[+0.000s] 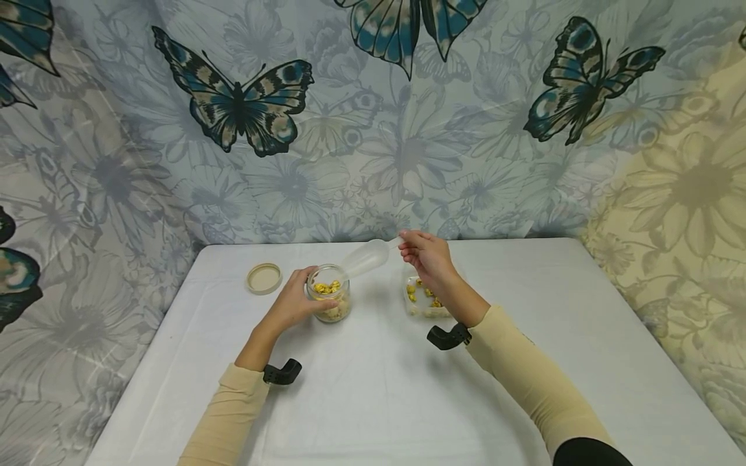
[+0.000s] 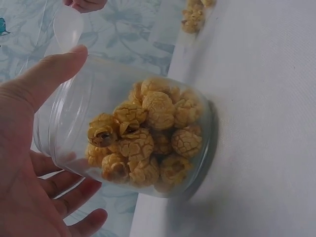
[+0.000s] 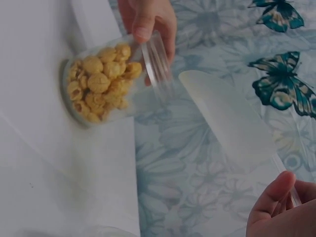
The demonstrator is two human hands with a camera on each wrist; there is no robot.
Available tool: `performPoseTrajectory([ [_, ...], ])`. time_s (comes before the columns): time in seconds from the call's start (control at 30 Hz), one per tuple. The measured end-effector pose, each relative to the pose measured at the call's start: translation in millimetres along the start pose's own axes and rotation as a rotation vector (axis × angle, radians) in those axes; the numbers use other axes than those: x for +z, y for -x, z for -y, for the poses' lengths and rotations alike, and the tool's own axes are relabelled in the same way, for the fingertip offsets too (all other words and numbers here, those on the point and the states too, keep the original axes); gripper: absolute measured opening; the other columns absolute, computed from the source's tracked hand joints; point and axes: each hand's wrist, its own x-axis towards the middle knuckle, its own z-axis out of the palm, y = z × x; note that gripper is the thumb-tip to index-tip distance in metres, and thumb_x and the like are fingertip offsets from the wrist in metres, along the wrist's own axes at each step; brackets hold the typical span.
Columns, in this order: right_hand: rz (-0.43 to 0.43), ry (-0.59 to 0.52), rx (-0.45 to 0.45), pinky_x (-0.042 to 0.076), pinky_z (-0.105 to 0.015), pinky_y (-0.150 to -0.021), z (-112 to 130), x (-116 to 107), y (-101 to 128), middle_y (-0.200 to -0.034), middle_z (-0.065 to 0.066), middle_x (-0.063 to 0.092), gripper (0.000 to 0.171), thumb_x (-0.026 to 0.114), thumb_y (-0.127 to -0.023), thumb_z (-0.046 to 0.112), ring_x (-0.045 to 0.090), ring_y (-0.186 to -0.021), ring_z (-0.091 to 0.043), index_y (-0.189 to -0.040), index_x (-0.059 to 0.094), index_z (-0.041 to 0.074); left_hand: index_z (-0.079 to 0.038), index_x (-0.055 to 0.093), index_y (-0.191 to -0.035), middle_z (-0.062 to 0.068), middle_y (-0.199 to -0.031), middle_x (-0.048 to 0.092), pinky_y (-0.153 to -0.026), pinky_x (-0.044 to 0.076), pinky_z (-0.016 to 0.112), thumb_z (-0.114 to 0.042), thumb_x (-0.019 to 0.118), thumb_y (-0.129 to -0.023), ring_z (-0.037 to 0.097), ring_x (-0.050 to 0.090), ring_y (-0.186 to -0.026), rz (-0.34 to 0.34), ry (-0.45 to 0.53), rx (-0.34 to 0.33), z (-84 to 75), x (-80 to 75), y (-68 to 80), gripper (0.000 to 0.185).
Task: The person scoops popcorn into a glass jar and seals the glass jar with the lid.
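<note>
A glass jar [image 1: 330, 304] partly filled with caramel popcorn [image 2: 148, 128] stands on the table, mouth up. My left hand [image 1: 298, 299] holds it around the neck, thumb on one side and fingers on the other. In my right hand [image 1: 430, 255] is the thin handle of a translucent plastic scoop [image 1: 367, 257], pinched between thumb and fingers. The scoop's tip points at the jar's mouth, close over the rim. No popcorn shows in the scoop [image 3: 232, 121] in the right wrist view.
Beneath the right forearm sits a clear square container [image 1: 412, 310] with several popcorn pieces, partly hidden by that hand and wrist. A round gold-rimmed lid [image 1: 264, 279] lies left of the jar. The white-covered table [image 1: 361, 401] ends at a butterfly-patterned cloth backdrop [image 1: 408, 162].
</note>
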Motion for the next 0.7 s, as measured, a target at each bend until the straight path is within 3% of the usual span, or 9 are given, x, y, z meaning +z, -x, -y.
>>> performPoseTrajectory([
  [0.13,0.001,-0.025,-0.004,0.050,-0.015,-0.051,3,-1,1,-0.064,0.002,0.063,0.025,0.058,-0.097,0.010,0.058,-0.055,-0.007,-0.115,0.058,-0.007,-0.005,0.033,-0.149,0.021,-0.142,0.042,-0.111,0.036,0.058,-0.046,0.081,-0.074,0.039,0.043,-0.134,0.004,0.001,0.001,-0.7,-1.3,-0.3,0.098],
  [0.37,0.020,-0.040,-0.014,0.049,-0.014,-0.051,8,-4,1,-0.064,0.002,0.064,0.008,0.058,-0.098,0.011,0.058,-0.055,-0.006,-0.097,0.063,0.004,-0.010,0.031,-0.151,0.018,-0.146,0.037,-0.111,0.035,0.059,-0.046,0.081,-0.074,0.038,0.038,-0.138,0.006,0.022,0.002,-3.1,-4.1,-1.8,0.098],
  [0.47,0.029,-0.048,-0.019,0.049,-0.014,-0.052,11,-6,1,-0.065,0.002,0.064,0.010,0.058,-0.098,0.012,0.058,-0.056,-0.007,-0.093,0.064,0.007,-0.010,0.033,-0.150,0.017,-0.147,0.036,-0.112,0.033,0.058,-0.044,0.080,-0.075,0.037,0.036,-0.139,-0.008,0.033,0.020,-5.5,-4.2,-2.4,0.095],
  [0.7,0.041,-0.049,-0.038,0.050,-0.014,-0.053,18,-10,4,-0.067,0.001,0.064,0.010,0.057,-0.099,0.013,0.058,-0.057,-0.008,-0.098,0.063,0.005,-0.011,0.037,-0.149,0.015,-0.148,0.036,-0.112,0.033,0.058,-0.045,0.081,-0.075,0.034,0.032,-0.139,-0.056,0.015,0.040,-15.1,-3.6,-1.3,0.092],
])
